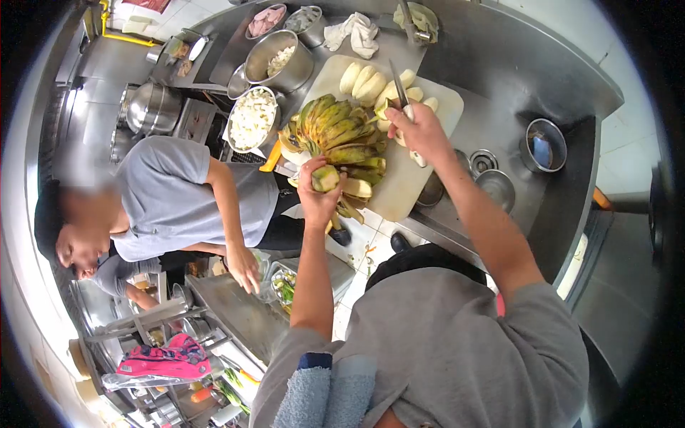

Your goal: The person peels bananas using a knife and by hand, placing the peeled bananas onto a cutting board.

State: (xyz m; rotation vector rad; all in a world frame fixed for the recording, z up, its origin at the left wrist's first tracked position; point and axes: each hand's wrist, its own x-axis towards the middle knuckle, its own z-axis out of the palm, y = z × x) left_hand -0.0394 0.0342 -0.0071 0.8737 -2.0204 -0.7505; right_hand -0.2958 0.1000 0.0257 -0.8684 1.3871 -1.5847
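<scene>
My right hand (421, 133) grips a knife (400, 85) whose blade points away from me, over the white cutting board (407, 191). A bit of green peel shows beside the blade. Closed round a plantain (326, 179) with a pale cut end and green skin, my left hand (314, 187) is at the near left edge of the board. Just beyond it lies a large bunch of yellow-green plantains (332, 127) with dark marks. Several peeled plantains (365, 83) rest on the far part of the board, around the knife.
Left of the board stand a bowl of chopped white pieces (253, 118) and a steel pot (280, 61). A cloth (352, 34) lies behind. A metal pot (543, 145) stands in the sink area at right. A co-worker (193, 200) stands close on my left, by a steel counter (235, 303).
</scene>
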